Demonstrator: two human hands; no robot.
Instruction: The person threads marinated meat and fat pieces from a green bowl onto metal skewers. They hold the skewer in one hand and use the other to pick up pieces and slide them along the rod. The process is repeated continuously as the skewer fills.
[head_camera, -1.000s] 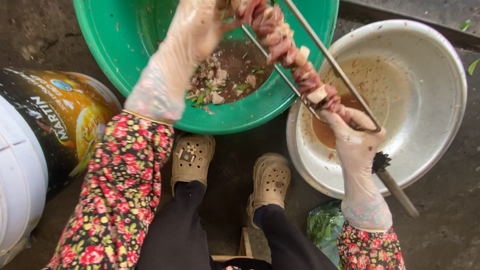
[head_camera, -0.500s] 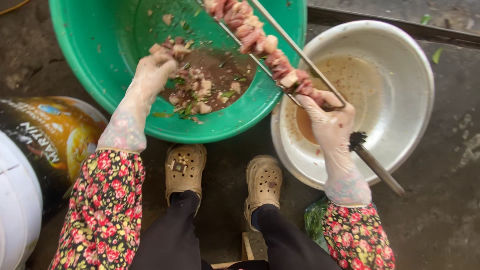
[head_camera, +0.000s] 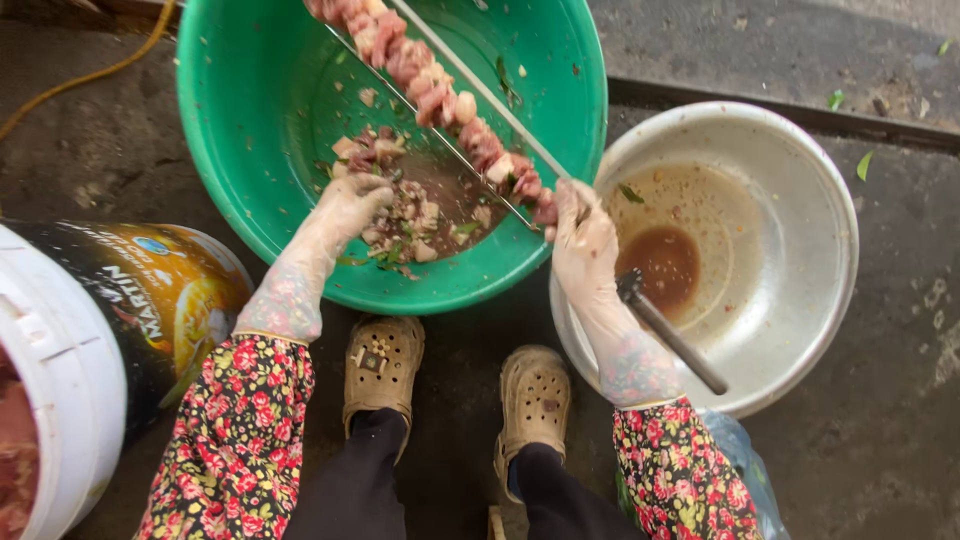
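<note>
Reaching into the green basin (head_camera: 250, 150), the gloved left hand (head_camera: 350, 205) curls loosely over marinated meat pieces (head_camera: 415, 215). The right hand (head_camera: 583, 235) is clenched around the loaded metal skewer (head_camera: 440, 100).

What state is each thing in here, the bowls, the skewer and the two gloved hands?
Green plastic basin: holds a small heap of chopped meat.
Metal skewer: loaded with meat pieces.
Silver metal bowl: brown sauce pooled at bottom.
Left hand: gloved, reaching into the meat.
Right hand: gloved, gripping the skewer end.
</note>
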